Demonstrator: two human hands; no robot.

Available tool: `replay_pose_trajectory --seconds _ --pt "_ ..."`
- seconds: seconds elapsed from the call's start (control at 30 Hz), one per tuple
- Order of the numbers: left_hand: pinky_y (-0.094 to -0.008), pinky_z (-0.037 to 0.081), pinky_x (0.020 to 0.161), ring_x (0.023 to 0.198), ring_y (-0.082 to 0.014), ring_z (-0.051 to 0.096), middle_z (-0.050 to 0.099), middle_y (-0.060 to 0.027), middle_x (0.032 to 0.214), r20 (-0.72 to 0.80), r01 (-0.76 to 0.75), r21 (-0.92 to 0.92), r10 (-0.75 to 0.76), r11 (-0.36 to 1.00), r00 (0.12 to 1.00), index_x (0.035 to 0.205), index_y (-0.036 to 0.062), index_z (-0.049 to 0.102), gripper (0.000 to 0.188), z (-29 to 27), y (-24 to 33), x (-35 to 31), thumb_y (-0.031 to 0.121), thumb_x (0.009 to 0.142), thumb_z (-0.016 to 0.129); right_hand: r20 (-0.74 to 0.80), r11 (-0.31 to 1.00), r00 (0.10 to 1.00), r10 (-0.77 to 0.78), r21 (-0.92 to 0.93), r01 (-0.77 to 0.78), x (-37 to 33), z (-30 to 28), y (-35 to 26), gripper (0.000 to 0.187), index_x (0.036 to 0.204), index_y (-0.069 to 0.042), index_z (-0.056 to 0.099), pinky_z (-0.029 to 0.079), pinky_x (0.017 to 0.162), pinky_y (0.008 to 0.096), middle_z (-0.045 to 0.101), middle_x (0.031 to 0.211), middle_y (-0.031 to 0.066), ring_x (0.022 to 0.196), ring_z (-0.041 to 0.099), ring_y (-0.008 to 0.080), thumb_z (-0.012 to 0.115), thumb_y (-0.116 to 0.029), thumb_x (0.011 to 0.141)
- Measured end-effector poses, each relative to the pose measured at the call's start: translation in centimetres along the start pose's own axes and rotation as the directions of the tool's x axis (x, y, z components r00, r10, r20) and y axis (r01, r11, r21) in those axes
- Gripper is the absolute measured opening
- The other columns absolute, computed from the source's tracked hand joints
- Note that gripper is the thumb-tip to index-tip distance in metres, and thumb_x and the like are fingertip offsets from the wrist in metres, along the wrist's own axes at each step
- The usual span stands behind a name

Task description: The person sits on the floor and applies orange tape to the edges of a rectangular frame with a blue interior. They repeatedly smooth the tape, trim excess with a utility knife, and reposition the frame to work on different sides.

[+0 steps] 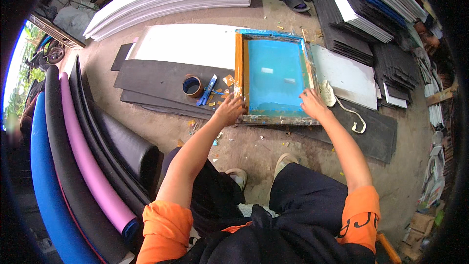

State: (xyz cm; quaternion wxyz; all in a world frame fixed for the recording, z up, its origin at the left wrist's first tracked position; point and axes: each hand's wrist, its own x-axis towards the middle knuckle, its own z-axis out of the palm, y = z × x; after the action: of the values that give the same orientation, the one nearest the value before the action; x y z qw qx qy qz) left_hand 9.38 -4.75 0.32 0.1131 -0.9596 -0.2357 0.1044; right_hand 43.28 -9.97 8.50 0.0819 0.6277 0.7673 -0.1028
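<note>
A wooden screen-printing frame (pixel 240 63) with blue-green mesh lies in front of me, its left rail stained orange-brown. My left hand (pixel 230 110) has its fingers curled at that rail's near end. Across the mesh, my right hand (pixel 314 104) grips the right rail near its lower corner, fingertips over the inner edge. Left of the frame stand a round brown cup (pixel 192 86) with dark contents and a blue utility knife (pixel 207 91). Beside my right hand rests a pale cloth (pixel 328 93) with a trailing cord (pixel 352 113). The frame hides whatever lies beneath it.
Dark foam sheets (pixel 161 80) and a white sheet (pixel 195 44) lie under and beside the frame. Rolled sheets, including a pink roll (pixel 90 151), line my left. White stacks (pixel 176 2) stand at the back, near another person's feet (pixel 295 2). Dark stacks (pixel 342 39) rise far right.
</note>
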Motion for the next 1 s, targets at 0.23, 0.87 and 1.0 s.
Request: replay_pose_trajectory --seconds 0.23,0.87,1.0 --pt "-0.0645 0.008 0.107 0.132 -0.0219 0.028 0.050 -0.0019 0.126 0.142 0.189 -0.201 -0.163 0.961 0.976 0.107 0.0088 0.064 0.037 0.2 3.6 1.1 0.024 0.073 0.057 0.117 0.997 0.991 -0.060 0.059 0.053 -1.1 1.7 0.2 0.025 0.105 -0.005 0.058 0.041 0.093 0.0451 0.054 0.112 0.0129 0.112 0.047 0.0296 0.057 -0.019 0.085" --pt "-0.0523 0.024 0.107 0.117 -0.0229 0.045 0.052 -0.0066 0.112 -0.070 0.654 -0.376 -0.724 0.656 0.686 0.116 0.0088 0.050 0.048 4.6 -9.1 -9.6 0.017 0.072 0.067 -0.200 0.795 0.851 -0.486 0.302 0.526 11.9 3.3 -12.4 0.016 0.098 -0.007 0.061 0.045 0.084 0.0391 0.061 0.098 0.0088 0.097 0.055 0.0262 0.055 -0.016 0.086" --pt "-0.0524 0.021 0.108 0.102 -0.0215 0.053 0.058 -0.0056 0.094 0.134 0.691 -0.294 -0.687 0.661 0.714 0.103 0.0108 0.054 0.025 4.8 -9.4 -7.8 0.014 0.079 0.058 -0.189 0.764 0.838 -0.512 0.345 0.545 13.6 3.2 -15.7 0.015 0.096 -0.005 0.061 0.046 0.084 0.0388 0.060 0.094 0.0092 0.096 0.055 0.0266 0.056 -0.015 0.085"
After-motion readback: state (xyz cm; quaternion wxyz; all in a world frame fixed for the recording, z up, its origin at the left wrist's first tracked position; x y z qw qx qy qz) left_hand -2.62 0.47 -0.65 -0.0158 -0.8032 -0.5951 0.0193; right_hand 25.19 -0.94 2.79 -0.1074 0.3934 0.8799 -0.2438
